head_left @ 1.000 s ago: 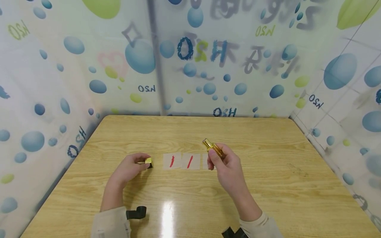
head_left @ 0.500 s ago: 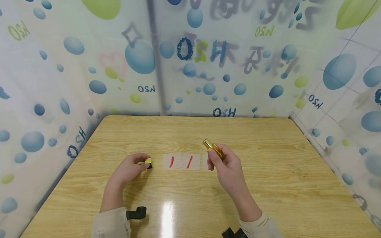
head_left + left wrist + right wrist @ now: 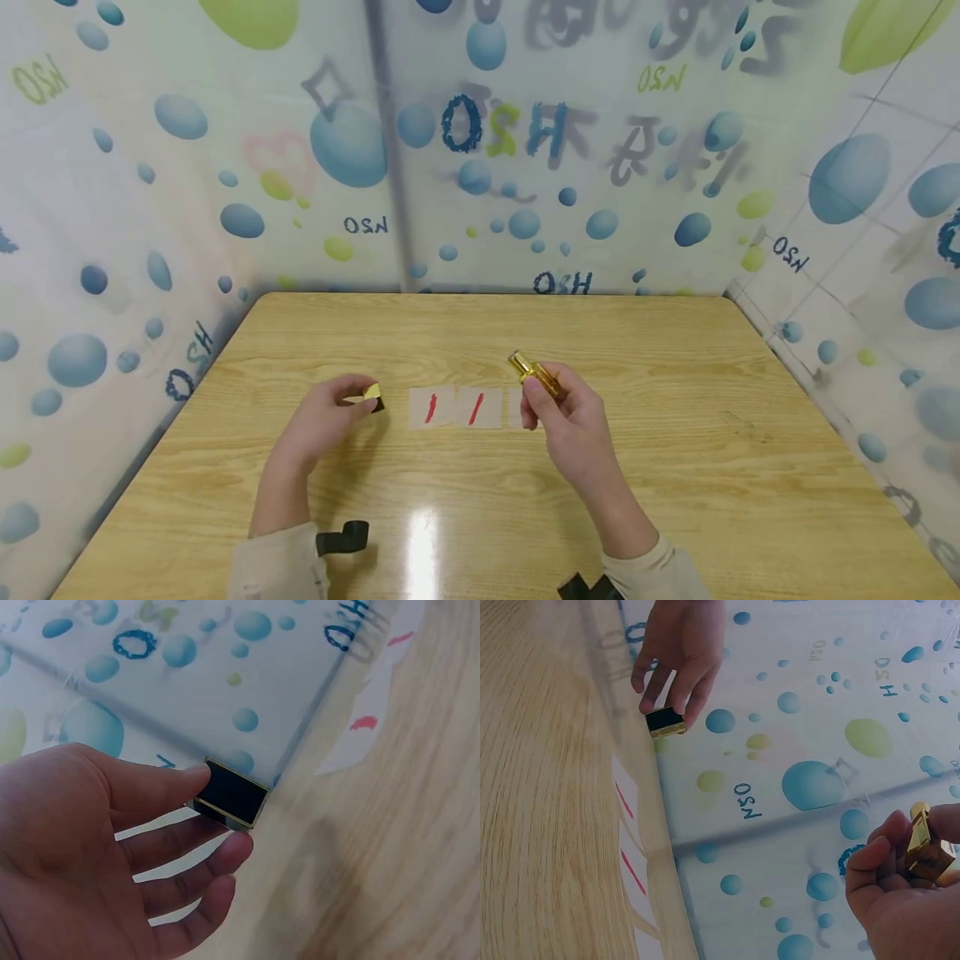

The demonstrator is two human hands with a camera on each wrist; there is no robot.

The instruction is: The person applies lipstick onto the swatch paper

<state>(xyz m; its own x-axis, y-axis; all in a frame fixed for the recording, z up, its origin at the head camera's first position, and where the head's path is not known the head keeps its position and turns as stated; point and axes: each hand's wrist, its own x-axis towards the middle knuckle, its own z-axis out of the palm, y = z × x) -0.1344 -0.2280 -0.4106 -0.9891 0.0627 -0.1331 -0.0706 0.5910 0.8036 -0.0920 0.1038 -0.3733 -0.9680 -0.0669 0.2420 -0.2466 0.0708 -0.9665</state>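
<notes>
My left hand pinches a small box-shaped lipstick cap, black-faced with gold edges, between thumb and fingers. It hangs tilted close over the table, left of the paper squares. In the right wrist view the cap shows a black face and a gold side. My right hand grips a shiny gold lipstick tube above the right-hand paper square, its narrower end pointing up and left. Part of the tube is hidden by the thumb and fingers. That hand covers much of the third square.
Two of the pale squares bear red slanted strokes and lie in a row on the wooden table. Behind and at both sides stands a printed curtain with blue and green bubbles. Black camera mounts sit at the wrists.
My left hand has raised the cap slightly and tipped it. The right hand still holds the tube in nearly the same spot. The head view has shifted a little.
</notes>
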